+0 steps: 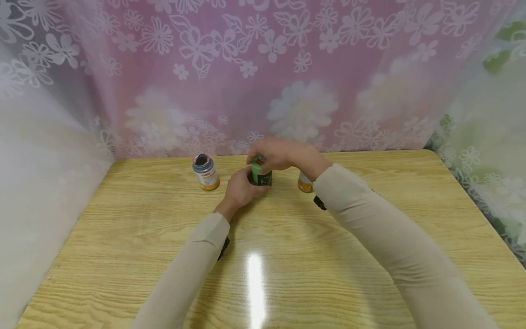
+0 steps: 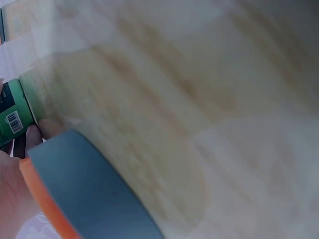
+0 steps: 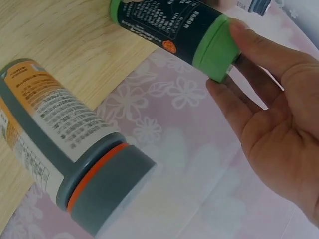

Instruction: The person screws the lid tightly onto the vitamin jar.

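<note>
A green jar with a dark printed label stands near the back edge of the table, between my hands. My left hand holds its lower body from the left, the thumb across the near side. From above, my right hand grips the green lid with thumb and fingertips. The right wrist view shows this lid on the jar. In the left wrist view, the jar's barcode appears beside the left fingers.
To the left stands a grey, white and orange bottle with a dark open mouth and pinkish film round its rim. A similar bottle with a grey cap stands to the right, partly hidden by my right forearm. Flowered cloth hangs behind the table.
</note>
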A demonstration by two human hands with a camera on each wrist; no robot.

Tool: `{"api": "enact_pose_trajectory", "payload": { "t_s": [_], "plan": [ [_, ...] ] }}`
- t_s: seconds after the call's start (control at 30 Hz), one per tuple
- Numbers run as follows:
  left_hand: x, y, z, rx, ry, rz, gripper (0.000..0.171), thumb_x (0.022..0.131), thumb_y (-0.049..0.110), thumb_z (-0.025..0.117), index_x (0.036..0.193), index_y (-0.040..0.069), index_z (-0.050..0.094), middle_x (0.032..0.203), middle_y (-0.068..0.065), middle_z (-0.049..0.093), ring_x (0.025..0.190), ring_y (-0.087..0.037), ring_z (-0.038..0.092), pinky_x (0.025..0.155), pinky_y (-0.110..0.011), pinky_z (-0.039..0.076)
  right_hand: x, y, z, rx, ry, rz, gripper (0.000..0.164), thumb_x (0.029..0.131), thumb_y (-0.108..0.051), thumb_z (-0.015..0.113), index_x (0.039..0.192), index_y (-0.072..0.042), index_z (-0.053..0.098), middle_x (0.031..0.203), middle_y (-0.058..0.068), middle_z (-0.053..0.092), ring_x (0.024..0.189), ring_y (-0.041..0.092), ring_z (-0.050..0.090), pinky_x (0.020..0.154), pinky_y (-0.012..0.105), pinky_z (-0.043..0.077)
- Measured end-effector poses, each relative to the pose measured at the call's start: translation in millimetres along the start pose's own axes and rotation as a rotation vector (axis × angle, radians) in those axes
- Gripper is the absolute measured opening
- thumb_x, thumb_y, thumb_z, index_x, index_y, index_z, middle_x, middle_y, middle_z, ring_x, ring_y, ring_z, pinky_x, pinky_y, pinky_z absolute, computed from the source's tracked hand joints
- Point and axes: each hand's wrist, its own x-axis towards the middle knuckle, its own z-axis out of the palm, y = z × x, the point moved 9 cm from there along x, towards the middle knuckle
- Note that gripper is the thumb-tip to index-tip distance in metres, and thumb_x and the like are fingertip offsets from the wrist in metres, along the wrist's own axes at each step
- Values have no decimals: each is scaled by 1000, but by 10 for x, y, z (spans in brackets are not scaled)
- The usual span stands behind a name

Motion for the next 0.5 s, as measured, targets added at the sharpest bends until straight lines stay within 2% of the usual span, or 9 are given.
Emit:
{"api": "enact_pose_trajectory", "payload": {
  "t_s": [0.33,0.5],
  "plan": [
    [2,26,7,0,10,9,50,82,33,77,121,7,59,108,-7,64,92,-21,61,80,-37,50,-44,15,5,-31,39,29,42,92,-17,67,133,-11,57,132,4,54,120,22,48,98,37,40],
    [-7,20,17,5,13,6,50,82,32,77,121,7,59,109,-6,64,93,-20,61,80,-37,50,-63,19,20,-27,82,34,43,91,-19,68,133,-13,57,130,3,55,117,20,51,95,35,42]
  ]
}}
